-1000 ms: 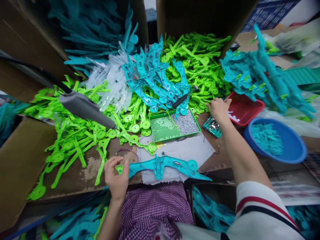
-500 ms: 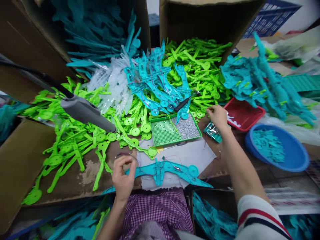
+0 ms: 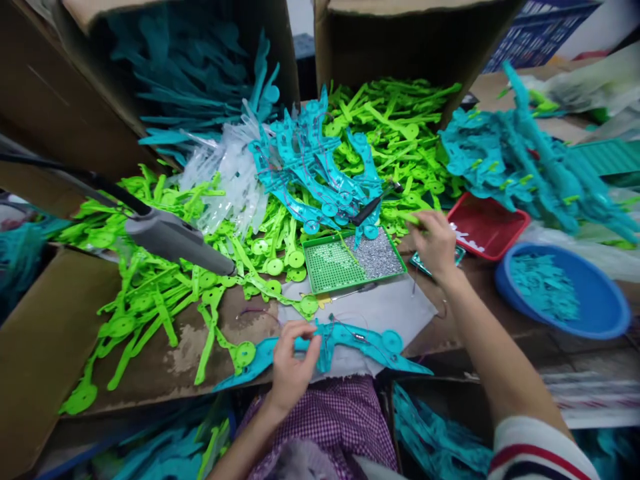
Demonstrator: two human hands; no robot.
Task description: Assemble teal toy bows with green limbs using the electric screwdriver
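**Two hands at a bench of moulded plastic parts**

A teal plastic piece (image 3: 350, 343), wired and lying flat on a white sheet (image 3: 395, 310), is pinched near its middle by the left hand (image 3: 293, 363), thumb and fingers pressed together on it. The right hand (image 3: 435, 243) is held well forward of the left, fingers curled loosely over a small teal tray (image 3: 457, 253); whether anything is pinched cannot be told. Just left of that hand a green tray (image 3: 330, 267) of tiny fasteners is seen; just right of it, a red tray (image 3: 487, 230) and a blue bowl (image 3: 560, 290). Beyond both hands, green parts (image 3: 165, 293) are heaped, with a grey handled tool (image 3: 175, 237) resting over them.

Risk, as judged: the thin wires on the teal piece may be snagged or pulled loose if it is dragged by one hand, and the fastener tray may be tipped by the right forearm. No legible writing or brand is shown.
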